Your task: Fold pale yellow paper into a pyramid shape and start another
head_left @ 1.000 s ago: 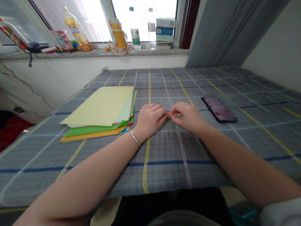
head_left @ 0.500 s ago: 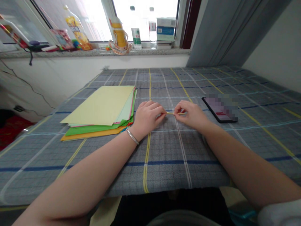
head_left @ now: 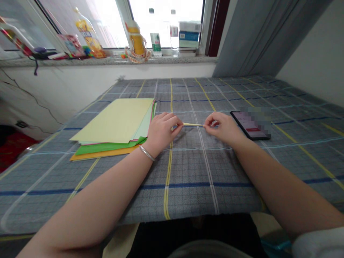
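The thin yellow paper strip looks smooth and matt, and it sits just above the rough, woven grey checked cloth. On that cloth lies a pile of bright paper sheets, flat and matt with no shine. The black phone on the cloth has a smooth, glossy glass front. Just above the cloth, the silver metal bangle is smooth and shiny. Past the far edge of the cloth, the speckled stone window ledge looks hard and polished, and the clear plastic bottle on it is shiny.
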Motion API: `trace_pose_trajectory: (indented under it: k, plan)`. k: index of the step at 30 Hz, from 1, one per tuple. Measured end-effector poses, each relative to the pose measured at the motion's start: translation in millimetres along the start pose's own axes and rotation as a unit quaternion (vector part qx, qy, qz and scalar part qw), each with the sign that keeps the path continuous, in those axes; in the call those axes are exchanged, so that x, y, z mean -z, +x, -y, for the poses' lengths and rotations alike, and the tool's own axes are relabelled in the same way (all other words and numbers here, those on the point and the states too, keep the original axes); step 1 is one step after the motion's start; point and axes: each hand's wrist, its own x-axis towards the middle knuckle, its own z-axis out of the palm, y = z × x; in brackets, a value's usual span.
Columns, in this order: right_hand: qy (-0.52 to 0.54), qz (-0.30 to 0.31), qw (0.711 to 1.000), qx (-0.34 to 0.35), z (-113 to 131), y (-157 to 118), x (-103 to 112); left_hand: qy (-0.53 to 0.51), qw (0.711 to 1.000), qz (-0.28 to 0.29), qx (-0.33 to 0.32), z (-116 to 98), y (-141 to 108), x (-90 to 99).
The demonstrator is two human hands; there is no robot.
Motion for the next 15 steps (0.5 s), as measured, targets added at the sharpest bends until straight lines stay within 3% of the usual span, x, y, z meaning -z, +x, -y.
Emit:
trace_pose_trajectory:
  k: [12, 15]
  plan:
    - [-0.031, -0.02, 0.999, -0.027, -4.9, -0.3, 2.9, 0.0, 1.0, 0.0, -0.001, 1.7, -1.0, -1.8]
    - [-0.052, -0.059, 0.997, 0.012, -0.7, -0.6, 3.4, 0.004, 1.0, -0.003, -0.004, 1.0, -1.8, -3.6]
